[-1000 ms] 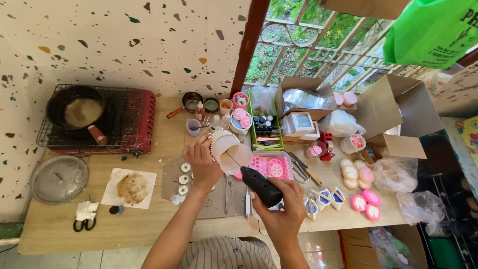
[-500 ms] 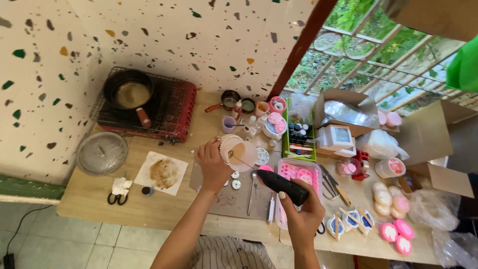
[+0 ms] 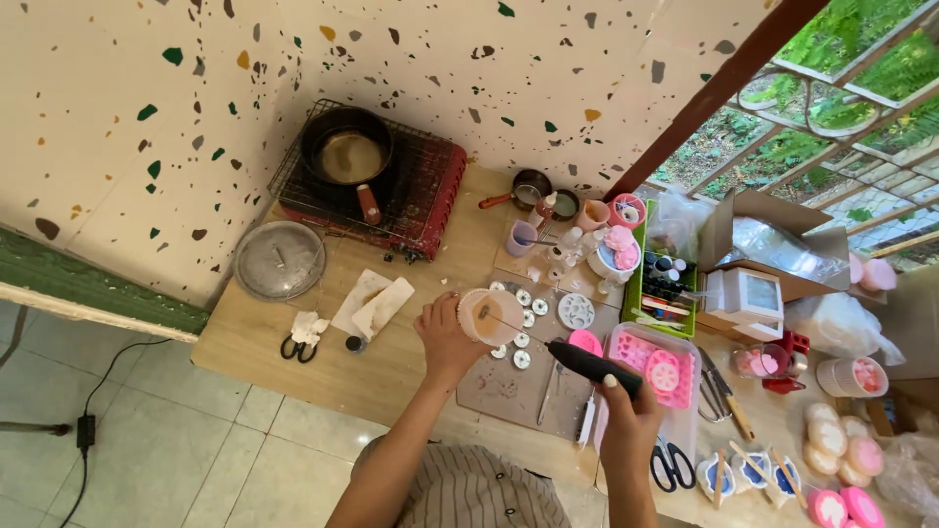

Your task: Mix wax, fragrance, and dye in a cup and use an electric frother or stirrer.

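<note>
Two hands engaged — my left hand point(image 3: 445, 337) grips the cup point(image 3: 490, 316) by its wall above the mat point(image 3: 509, 386), my right hand point(image 3: 626, 420) clasps the black mixer point(image 3: 592, 365), shaft in the cup; likely light, soft-walled — hold gently.

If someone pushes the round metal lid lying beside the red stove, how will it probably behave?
The metal lid lies flat on the table, so it would likely slide rather than roll or tip. It looks thin and stiff, probably light for its size. Its small centre knob seems the easiest place to lift it.
</note>
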